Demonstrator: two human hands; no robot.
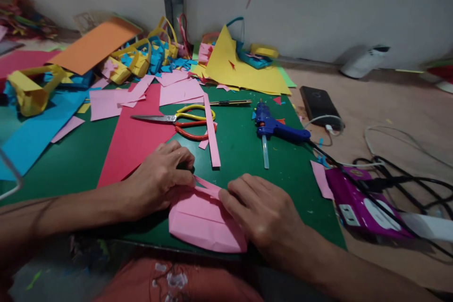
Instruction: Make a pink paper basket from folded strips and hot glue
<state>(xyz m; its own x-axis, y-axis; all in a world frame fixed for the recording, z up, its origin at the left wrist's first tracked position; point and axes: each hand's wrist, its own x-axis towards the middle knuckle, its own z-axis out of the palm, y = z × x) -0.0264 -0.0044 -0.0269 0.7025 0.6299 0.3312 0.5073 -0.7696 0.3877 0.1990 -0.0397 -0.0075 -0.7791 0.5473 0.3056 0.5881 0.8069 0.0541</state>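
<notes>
A folded pink paper piece (207, 224), shaped like a small box or basket, lies at the near edge of the green board (233, 148). My left hand (161, 174) pinches its far left corner between thumb and fingers. At its far right corner, my right hand (262, 207) grips the raised paper edge. Between the hands the upper rim gapes slightly. Just beyond them rests a loose pink paper strip (213, 137), crossing the handles of the scissors (173, 120). The underside of the folded paper is hidden.
A blue glue gun (279, 127) with its cord lies right of centre. Further right are a black phone (320, 104) and a purple packet (364, 203). Red paper (152, 104), yellow paper (247, 73), orange paper (95, 45) and several small paper baskets (134, 59) crowd the back and left.
</notes>
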